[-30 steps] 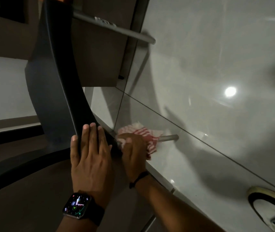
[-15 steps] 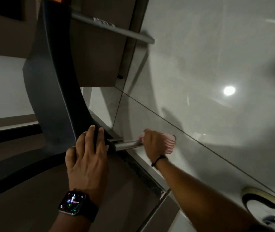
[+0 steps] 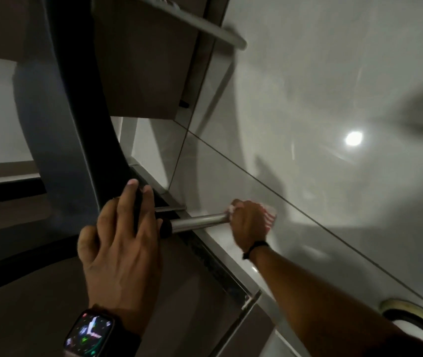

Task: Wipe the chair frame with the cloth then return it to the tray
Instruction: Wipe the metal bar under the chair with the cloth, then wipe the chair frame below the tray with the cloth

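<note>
A dark chair lies tipped over, its curved black shell [image 3: 71, 140] running from the top down to the middle. A metal chair leg [image 3: 200, 222] sticks out to the right over the glossy floor. My right hand [image 3: 250, 224] is closed around the far end of that leg with the red-and-white striped cloth [image 3: 269, 215] wrapped under it. My left hand [image 3: 123, 233], a smartwatch on its wrist, rests flat on the shell's edge beside the leg's base, fingers spread. A second metal leg [image 3: 205, 27] shows at the top. No tray is in view.
Glossy pale floor tiles [image 3: 334, 99] fill the right side, with a lamp reflection [image 3: 353, 138]. A brown cabinet panel [image 3: 143, 81] stands behind the chair. The edge of a shoe [image 3: 406, 313] shows at the lower right.
My right hand slid the cloth outward along the leg, from its base to its far tip. My left hand shifted slightly on the shell.
</note>
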`<state>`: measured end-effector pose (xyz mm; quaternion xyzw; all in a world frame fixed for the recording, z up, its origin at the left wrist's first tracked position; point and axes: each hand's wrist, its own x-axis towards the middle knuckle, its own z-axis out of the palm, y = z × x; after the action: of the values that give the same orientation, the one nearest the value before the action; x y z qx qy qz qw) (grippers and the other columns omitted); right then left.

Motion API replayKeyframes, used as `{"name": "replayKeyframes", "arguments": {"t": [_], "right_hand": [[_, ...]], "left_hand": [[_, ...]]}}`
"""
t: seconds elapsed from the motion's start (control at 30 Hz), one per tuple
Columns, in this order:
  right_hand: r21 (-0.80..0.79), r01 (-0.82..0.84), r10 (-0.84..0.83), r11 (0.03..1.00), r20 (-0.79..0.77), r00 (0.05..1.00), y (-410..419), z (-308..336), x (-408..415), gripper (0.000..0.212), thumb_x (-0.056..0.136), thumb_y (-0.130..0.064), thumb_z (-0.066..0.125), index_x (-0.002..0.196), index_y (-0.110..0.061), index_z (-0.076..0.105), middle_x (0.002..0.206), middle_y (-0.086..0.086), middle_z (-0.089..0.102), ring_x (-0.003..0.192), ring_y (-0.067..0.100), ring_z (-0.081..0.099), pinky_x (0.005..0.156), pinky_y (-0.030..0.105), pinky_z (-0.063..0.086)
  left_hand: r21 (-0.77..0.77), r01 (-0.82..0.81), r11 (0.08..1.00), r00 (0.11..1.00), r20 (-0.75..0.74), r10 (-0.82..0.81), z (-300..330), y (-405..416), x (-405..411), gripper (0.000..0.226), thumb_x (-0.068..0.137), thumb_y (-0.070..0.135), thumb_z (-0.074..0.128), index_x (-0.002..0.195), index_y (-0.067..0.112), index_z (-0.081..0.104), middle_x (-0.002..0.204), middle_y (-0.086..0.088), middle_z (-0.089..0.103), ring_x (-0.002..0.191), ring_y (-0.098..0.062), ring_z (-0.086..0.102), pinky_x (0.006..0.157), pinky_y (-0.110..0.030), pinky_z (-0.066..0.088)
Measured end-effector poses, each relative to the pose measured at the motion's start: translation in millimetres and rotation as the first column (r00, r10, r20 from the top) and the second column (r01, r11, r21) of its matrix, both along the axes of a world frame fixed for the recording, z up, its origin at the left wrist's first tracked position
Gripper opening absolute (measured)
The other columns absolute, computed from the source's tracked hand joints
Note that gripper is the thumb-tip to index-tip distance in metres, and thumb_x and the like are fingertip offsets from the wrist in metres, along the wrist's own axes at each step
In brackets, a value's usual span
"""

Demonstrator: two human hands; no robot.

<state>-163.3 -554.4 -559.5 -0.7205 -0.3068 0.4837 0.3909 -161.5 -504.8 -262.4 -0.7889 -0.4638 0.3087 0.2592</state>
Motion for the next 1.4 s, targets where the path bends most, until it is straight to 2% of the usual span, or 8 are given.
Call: {"name": "replayKeyframes", "arguments": {"t": [0.13,0.23,0.3,0.43,0.63,0.8,1.0,1.4], "right_hand": [[-0.284,-0.172,0.134,0.943,-0.149,0.980,0.4,-2.1,28.6,0.029,0.114,-0.026,0.051,0.109,-0.012,0.076,0.115,0.017,0.081,0.114,0.038,0.076,0.102,0.047,0.058],[0.084,0.161,-0.136,0.983,-0.248,0.959,6.2,82.2,-17.5,0.029,0.115,-0.024,0.049,0.117,-0.016,0.077,0.119,0.008,0.076,0.114,0.029,0.073,0.109,0.045,0.055],[0.335,0.413,-0.323,0.847,-0.294,0.900,15.0,138.0,-44.4,0.038,0.118,-0.035,0.034,0.115,-0.027,0.070,0.116,-0.007,0.072,0.107,0.017,0.068,0.109,0.027,0.045],[0.361,0.548,-0.519,0.755,-0.182,0.835,28.0,118.0,-51.9,0.046,0.116,-0.041,0.025,0.104,-0.029,0.068,0.103,-0.009,0.070,0.095,0.016,0.066,0.099,0.028,0.044],[-0.068,-0.016,0.006,0.998,-0.147,0.989,-2.9,-5.3,6.1,0.048,0.109,-0.036,0.040,0.090,-0.012,0.077,0.088,0.015,0.080,0.086,0.036,0.078,0.078,0.042,0.062],[-0.441,0.122,-0.418,0.889,-0.674,0.609,22.6,32.2,79.9,0.050,0.115,-0.015,0.036,0.099,0.001,0.080,0.102,0.020,0.085,0.108,0.037,0.082,0.113,0.052,0.059],[-0.548,0.341,-0.641,0.764,-0.702,0.310,79.7,172.2,154.4,0.058,0.118,-0.045,0.035,0.141,-0.003,0.068,0.137,0.019,0.076,0.132,0.034,0.070,0.127,0.050,0.047],[-0.129,0.756,-0.698,0.642,-0.506,0.507,297.1,243.7,263.2,0.052,0.120,-0.027,0.035,0.140,0.009,0.068,0.137,0.027,0.075,0.135,0.039,0.070,0.121,0.055,0.051]], "left_hand": [[-0.044,0.022,0.999,1.000,-0.002,-0.022,5.1,-7.0,8.5,0.066,0.085,0.015,0.070,0.149,0.014,0.056,0.163,-0.012,0.044,0.137,-0.032,0.036,0.098,-0.051,0.023],[-0.056,-0.027,0.998,0.999,-0.019,0.026,8.6,-2.9,11.8,0.068,0.084,0.016,0.069,0.150,0.015,0.055,0.166,-0.012,0.038,0.139,-0.032,0.034,0.099,-0.051,0.022],[-0.067,-0.039,0.997,0.999,0.005,0.039,7.8,-2.4,12.8,0.066,0.087,0.025,0.059,0.152,0.018,0.052,0.168,-0.010,0.033,0.140,-0.032,0.032,0.100,-0.052,0.023],[-0.074,-0.054,0.996,0.998,0.026,0.057,2.3,-5.0,2.5,0.083,0.081,0.016,0.077,0.157,0.018,0.044,0.171,-0.007,0.023,0.143,-0.033,0.028,0.103,-0.062,0.035],[-0.028,-0.042,0.999,0.999,0.012,0.042,-0.7,-5.7,-2.4,0.069,0.092,0.008,0.067,0.157,0.017,0.043,0.172,-0.012,0.022,0.138,-0.037,0.031,0.101,-0.060,0.033],[-0.105,-0.180,0.978,0.984,-0.020,0.179,1.5,-6.1,26.4,0.103,0.071,0.009,0.083,0.161,0.025,0.034,0.170,-0.015,0.030,0.148,-0.035,0.037,0.104,-0.051,0.033],[-0.185,-0.136,0.973,0.971,0.169,0.168,24.9,46.5,108.9,0.062,0.103,0.035,0.034,0.159,0.007,0.036,0.165,-0.019,0.038,0.156,-0.035,0.031,0.128,-0.051,0.024],[-0.073,0.096,0.993,0.954,0.290,-0.071,50.6,287.4,195.9,0.062,0.107,0.030,0.040,0.161,0.004,0.023,0.169,-0.020,0.029,0.158,-0.036,0.023,0.128,-0.050,0.019]]}}
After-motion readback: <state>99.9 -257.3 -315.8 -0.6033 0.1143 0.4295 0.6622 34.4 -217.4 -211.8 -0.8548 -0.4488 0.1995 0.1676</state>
